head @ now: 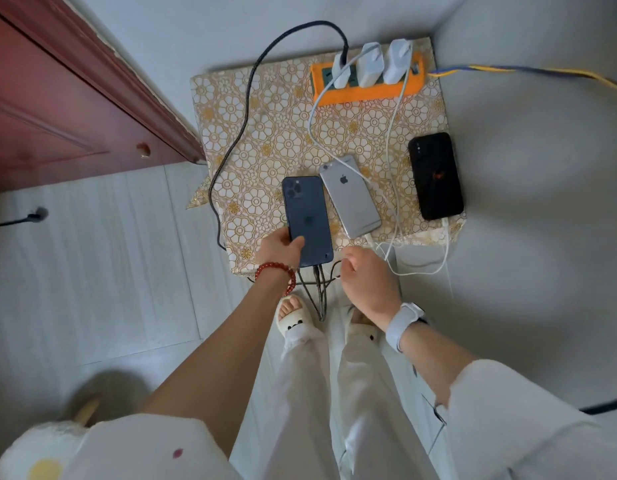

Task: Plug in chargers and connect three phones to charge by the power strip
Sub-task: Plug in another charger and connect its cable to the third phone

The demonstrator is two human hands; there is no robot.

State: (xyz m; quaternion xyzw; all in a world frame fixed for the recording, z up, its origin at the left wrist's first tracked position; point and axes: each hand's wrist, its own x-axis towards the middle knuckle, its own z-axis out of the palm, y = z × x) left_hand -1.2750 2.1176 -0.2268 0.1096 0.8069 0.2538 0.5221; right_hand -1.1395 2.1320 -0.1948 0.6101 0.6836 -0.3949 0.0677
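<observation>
A person's left hand (279, 245) grips the dark blue phone (307, 220) at the bench (251, 140) edge, right hand (366, 271) loosely curled beside its black cable (231, 140); a tug could drag it off.

Pale grey walls (542, 168) meet in a corner, with a low stand in a gold floral cover (265, 140) pushed right into it. Dark red wooden door (58, 98) on the left, whitish floor tiles (109, 271) below. Light looks soft and even, maybe daylight, hard to say.
</observation>
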